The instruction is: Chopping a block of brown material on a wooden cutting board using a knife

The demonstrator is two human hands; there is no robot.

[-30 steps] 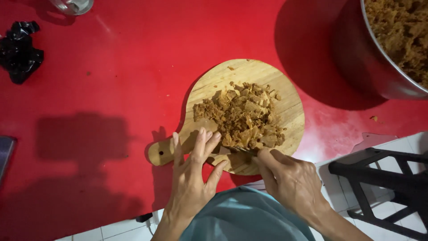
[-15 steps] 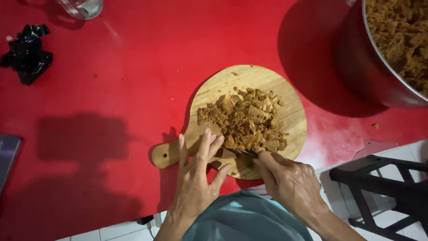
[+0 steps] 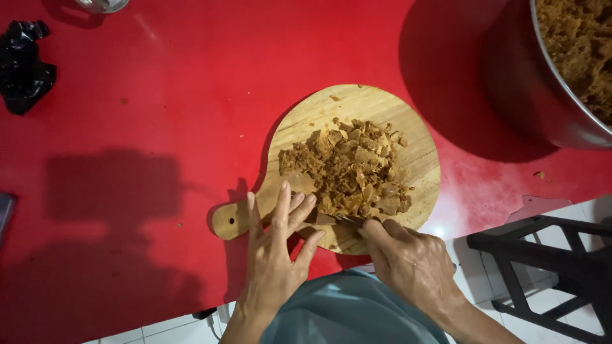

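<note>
A round wooden cutting board [image 3: 408, 121] with a short handle lies on the red table [image 3: 159, 127]. A heap of chopped brown chunks [image 3: 350, 169] covers its middle. My left hand [image 3: 277, 251] lies flat, fingers spread, on the board's near left edge beside the heap, pressing down on a brown piece. My right hand [image 3: 411, 264] grips a knife [image 3: 344, 218], whose thin blade lies low at the near edge of the heap; the handle is hidden in my fist.
A large metal pot [image 3: 554, 95] full of brown crumbled matter stands at the far right. A crumpled black bag [image 3: 25, 67] lies at the far left, a glass [image 3: 102, 5] at the top edge. A black stool [image 3: 548, 267] stands on white tiles below the table's edge.
The view shifted slightly. Both hands stay at the board's near edge, with the knife still working at the heap.
</note>
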